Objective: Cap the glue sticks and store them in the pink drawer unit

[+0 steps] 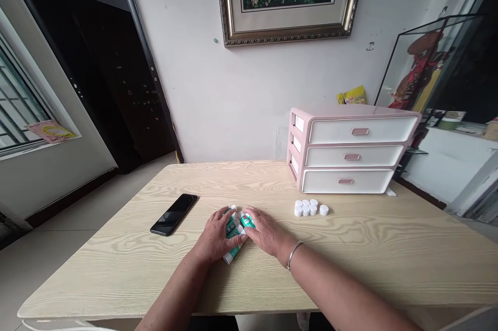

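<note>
Several small green-and-white bottles (233, 254) lie on their sides in a cluster at the middle of the wooden table. My left hand (216, 236) rests over the left side of the cluster, fingers curved around it. From the right, my right hand (265, 231) covers another green-and-white bottle (247, 220), with its thumb near my left thumb. Both hands hide parts of the bottles. White round caps (306, 209) stand grouped to the right, and one lone white cap (323, 210) sits just beside them.
A black phone (174, 215) lies on the table (350, 269) to the left. At the back right stands a pink-and-white three-drawer box (352, 156) with a yellow packet (353, 96) behind its top. A framed picture (288, 32) hangs above.
</note>
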A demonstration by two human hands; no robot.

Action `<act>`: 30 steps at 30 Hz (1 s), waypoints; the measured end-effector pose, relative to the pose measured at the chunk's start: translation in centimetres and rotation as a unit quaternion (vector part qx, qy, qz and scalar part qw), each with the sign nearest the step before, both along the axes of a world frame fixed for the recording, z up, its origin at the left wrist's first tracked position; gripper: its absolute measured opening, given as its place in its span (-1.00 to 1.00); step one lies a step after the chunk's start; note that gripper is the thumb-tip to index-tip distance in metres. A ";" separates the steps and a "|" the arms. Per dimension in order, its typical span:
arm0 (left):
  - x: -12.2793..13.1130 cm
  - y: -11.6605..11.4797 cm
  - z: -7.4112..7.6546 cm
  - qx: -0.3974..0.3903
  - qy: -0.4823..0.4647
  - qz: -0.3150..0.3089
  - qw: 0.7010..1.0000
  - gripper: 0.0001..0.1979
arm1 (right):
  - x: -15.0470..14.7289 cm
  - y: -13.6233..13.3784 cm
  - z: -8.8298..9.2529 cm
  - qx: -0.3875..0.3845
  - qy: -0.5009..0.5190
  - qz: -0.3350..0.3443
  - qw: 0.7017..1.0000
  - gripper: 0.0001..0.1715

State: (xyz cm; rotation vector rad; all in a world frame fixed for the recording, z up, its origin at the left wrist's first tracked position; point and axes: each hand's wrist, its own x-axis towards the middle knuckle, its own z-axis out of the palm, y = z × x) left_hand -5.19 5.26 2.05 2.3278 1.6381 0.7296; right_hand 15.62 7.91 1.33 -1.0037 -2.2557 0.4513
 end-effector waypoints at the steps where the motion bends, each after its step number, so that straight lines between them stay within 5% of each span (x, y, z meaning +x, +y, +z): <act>1: 0.0 -0.1 0.3 -0.007 -0.011 0.001 1.000 -0.19 | 0.1 0.1 -0.2 -0.004 0.015 -0.002 1.000 -0.44; 8: -0.5 -1.5 2.3 -0.038 -0.093 0.038 0.994 -0.27 | 1.7 -0.5 -0.2 -0.066 0.099 -0.047 0.992 -0.48; 14: -0.6 -2.8 6.2 -0.035 -0.256 0.048 0.965 -0.41 | 2.2 -2.3 4.2 -0.184 0.275 -0.023 0.944 -0.61; 17: -0.4 -2.8 8.3 -0.086 -0.420 -0.067 0.901 -0.40 | 1.9 -2.9 7.5 -0.324 0.402 0.112 0.849 -0.55; 21: 0.9 -1.9 10.5 -0.208 -0.560 -0.290 0.748 -0.18 | 1.8 -2.8 11.5 -0.452 0.444 0.313 0.708 -0.28; 25: 2.6 -1.2 12.4 -0.246 -0.604 -0.401 0.643 -0.10 | 2.0 -2.0 14.0 -0.458 0.426 0.426 0.654 -0.14; 30: 3.2 -0.4 14.1 -0.252 -0.623 -0.456 0.583 -0.07 | 2.1 -0.6 15.3 -0.461 0.438 0.472 0.611 -0.10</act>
